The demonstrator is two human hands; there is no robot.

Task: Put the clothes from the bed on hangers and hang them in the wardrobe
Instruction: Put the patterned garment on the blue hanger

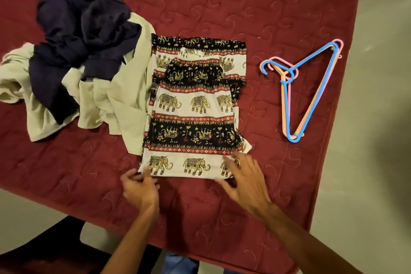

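Both bare forearms reached forward from the lower edge of the view. The left hand (140, 187) lay palm down, fingers loosely curled. The right hand (244, 179) was spread, fingers apart (slightly motion-blurred), neither hand closed on anything.

warm, dim indoor light on my feed, yellowish cast over red quilt (222, 6). source likely overhead, can't place it. soft shadows under both forearms. right hand (244, 176) motion-blurred, fingers smeared; left hand (140, 187) slightly soft. wide-angle bend at frame edges, bed border curving. dark vignette lower left corner and right side over floor (378, 118). no glare. navy garment (84, 29) loses detail in shade.
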